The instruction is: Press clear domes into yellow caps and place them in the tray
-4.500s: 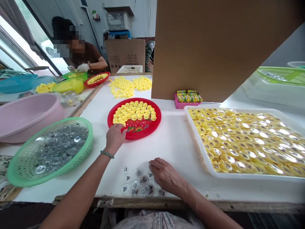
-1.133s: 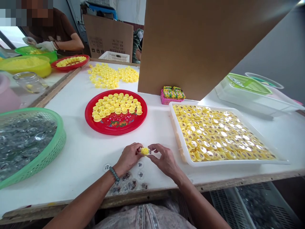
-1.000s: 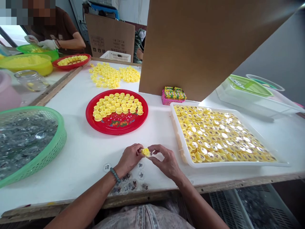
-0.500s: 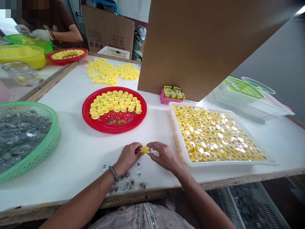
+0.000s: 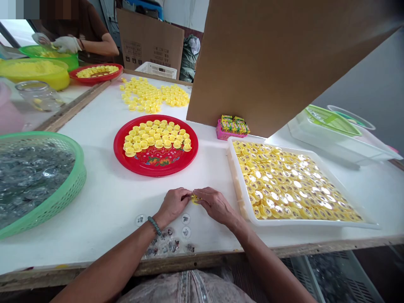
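Observation:
Both my hands meet over the white table, around one small yellow plastic piece point(image 5: 195, 199). My left hand point(image 5: 175, 205) pinches it from the left, and my right hand point(image 5: 216, 203) has its fingers closed over its top and right side, so most of it is hidden. Clear printed discs point(image 5: 186, 232) lie near my left wrist, several of them heaped by the table's front edge. Beyond my hands is a red tray point(image 5: 158, 167) with yellow cup-shaped pieces point(image 5: 159, 134) on its far half. To the right, a white tray point(image 5: 235, 176) holds rows of yellow pieces with shiny printed faces.
A green basket point(image 5: 80, 176) of clear discs stands at left. Loose yellow pieces point(image 5: 148, 94) lie at the back. An upright cardboard sheet point(image 5: 252, 63) rises behind a pink basket point(image 5: 222, 134) of small packets. A gloved co-worker point(image 5: 94, 38) handles pieces at the far left.
My right hand's fingers have closed down over the yellow piece, which showed more openly between my hands before. The whole view has shifted slightly.

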Demonstrator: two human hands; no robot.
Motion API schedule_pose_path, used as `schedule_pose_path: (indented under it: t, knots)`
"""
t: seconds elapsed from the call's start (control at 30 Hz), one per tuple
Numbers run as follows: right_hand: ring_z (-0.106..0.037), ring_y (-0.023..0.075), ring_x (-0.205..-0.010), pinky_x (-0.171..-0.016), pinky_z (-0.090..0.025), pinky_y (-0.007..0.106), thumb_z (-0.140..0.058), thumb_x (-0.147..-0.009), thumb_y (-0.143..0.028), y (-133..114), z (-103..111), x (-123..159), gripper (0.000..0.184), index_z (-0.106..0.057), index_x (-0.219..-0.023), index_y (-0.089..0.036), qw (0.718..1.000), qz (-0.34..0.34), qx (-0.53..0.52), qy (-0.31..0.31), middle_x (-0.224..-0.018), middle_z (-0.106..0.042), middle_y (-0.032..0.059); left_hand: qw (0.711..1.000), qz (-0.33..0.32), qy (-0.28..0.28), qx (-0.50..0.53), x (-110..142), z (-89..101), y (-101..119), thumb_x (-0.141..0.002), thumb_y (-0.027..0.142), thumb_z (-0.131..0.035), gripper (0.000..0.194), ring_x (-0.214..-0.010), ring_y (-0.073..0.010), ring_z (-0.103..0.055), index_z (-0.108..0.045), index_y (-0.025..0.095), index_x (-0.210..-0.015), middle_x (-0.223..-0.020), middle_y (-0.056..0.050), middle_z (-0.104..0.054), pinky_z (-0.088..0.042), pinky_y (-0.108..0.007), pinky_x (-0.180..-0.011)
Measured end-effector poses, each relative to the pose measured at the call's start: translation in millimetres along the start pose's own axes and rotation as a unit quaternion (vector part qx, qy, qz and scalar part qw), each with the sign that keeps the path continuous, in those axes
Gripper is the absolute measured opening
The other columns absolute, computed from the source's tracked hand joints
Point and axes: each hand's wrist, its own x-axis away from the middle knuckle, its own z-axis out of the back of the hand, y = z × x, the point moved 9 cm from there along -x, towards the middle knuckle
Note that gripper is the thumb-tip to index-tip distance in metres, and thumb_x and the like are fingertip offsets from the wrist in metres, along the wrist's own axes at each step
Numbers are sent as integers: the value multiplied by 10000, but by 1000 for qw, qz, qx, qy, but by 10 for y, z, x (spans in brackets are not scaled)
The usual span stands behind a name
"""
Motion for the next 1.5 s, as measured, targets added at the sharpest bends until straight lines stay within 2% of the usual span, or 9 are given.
schedule_pose_path:
  t: [0.13, 0.3, 0.47, 0.8, 0.97, 1.07, 1.2, 1.33, 1.5]
  knots:
    - [-603, 199, -969, -851, -470, 320, -557, -864, -223, 25, -26, 26, 330, -568, -1193, -237, 999, -24, 24, 1, -1088, -665, 52, 1000, -10, -2, -18, -15, -13, 31, -760, 104, -529, 240, -785, -146, -635, -708, 204, -884, -876, -20, -714, -458, -247, -733]
    - [-601, 204, -990, -860, -449, 327, -537, -870, -195, 38, -75, 52, 323, -559, -1191, -219, 999, -23, 45, 9, -1091, -663, 61, 1000, -7, -1, -12, -42, -29, 29, -746, 95, -523, 255, -797, -147, -644, -712, 200, -882, -886, -22, -721, -468, -247, -745]
    - [-618, 190, -979, -861, -433, 328, -566, -849, -170, 95, -56, 57, 306, -578, -1147, -239, 999, -11, 12, 28, -1066, -676, 48, 1000, 24, 3, 15, -42, -47, -49, -718, 80, -524, 289, -797, -149, -656, -723, 206, -884, -879, -16, -733, -481, -245, -744]
    - [-568, 213, -1104, -913, -422, 382, -565, -839, -152, 72, -32, 29, 311, -584, -1145, -200, 999, 26, 20, 27, -1186, -616, 121, 993, 91, 11, 69, -56, -33, -127, -675, 101, -539, 219, -669, -143, -639, -708, 192, -780, -701, -6, -711, -493, -247, -652]
    - [-553, 214, -1131, -932, -446, 370, -634, -803, -209, 173, -43, 49, 345, -616, -1143, -261, 998, -49, -33, 32, -1179, -625, 76, 974, 132, -31, 183, -49, -78, -148, -699, 198, -569, 170, -666, -142, -636, -654, 155, -840, -754, -42, -698, -493, -235, -599]
    - [-556, 215, -1122, -902, -482, 345, -691, -755, -252, 250, -73, 77, 349, -650, -1100, -279, 991, -99, -70, 62, -1139, -645, 53, 974, 142, -29, 173, -52, -68, -149, -678, 296, -634, 210, -675, -148, -630, -630, 151, -831, -743, -42, -683, -490, -241, -605]
    - [-585, 190, -1049, -916, -464, 321, -708, -741, -235, 182, -75, 65, 247, -697, -982, -288, 990, -70, -79, 91, -971, -708, 13, 981, 143, -40, 128, -65, -98, -146, -658, 324, -643, 217, -638, -150, -621, -602, 162, -797, -706, -21, -662, -480, -243, -583]
    - [-632, 135, -872, -899, -426, 274, -655, -795, -227, 79, -47, 37, 174, -684, -963, -266, 996, -26, -52, 74, -899, -715, -2, 984, 142, -70, 77, -91, -138, -170, -689, 386, -603, 235, -600, -152, -618, -580, 180, -799, -702, -14, -663, -477, -248, -574]
    - [-630, 156, -799, -725, -455, 228, -649, -773, -319, 96, -53, 108, 191, -659, -919, -195, 994, -63, 22, 81, -825, -685, 33, 977, 161, -105, 89, -122, -202, -232, -639, 481, -628, 333, -699, -197, -663, -605, 190, -798, -748, -32, -694, -516, -265, -627]
